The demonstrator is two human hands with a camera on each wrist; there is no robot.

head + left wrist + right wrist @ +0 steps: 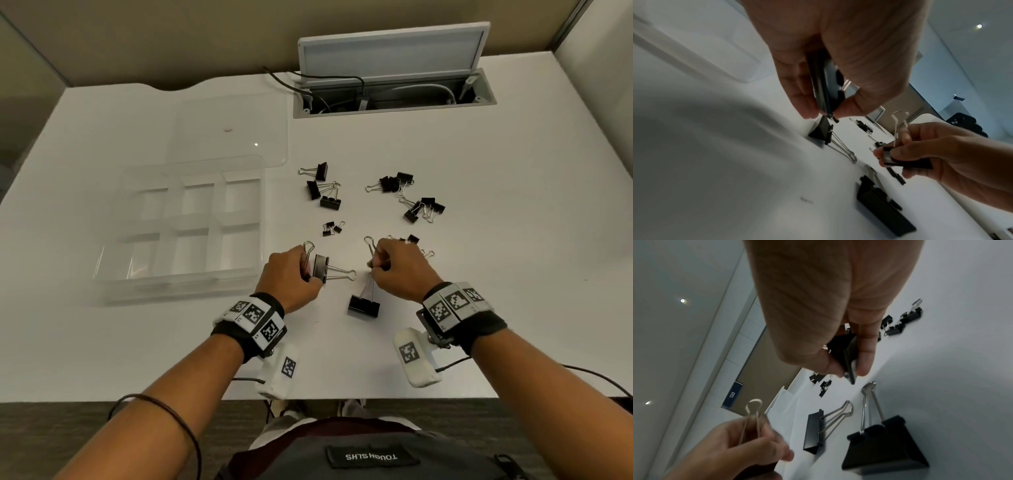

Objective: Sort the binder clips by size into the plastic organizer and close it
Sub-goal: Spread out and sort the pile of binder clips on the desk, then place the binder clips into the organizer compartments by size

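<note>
While each hand's grip pinches a large clip [823, 84], two more clips [363, 306] lie between them.

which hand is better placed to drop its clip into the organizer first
Left. The left hand holds a large clip right beside the organizer, whose compartments lie open. The right hand also holds a clip, but farther away, across the table.

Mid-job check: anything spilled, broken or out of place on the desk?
Nothing stands out. The clear plastic organizer sits open and empty, and black binder clips lie loose on the white desk, unsorted. Left hand and right hand each grip one large clip.
</note>
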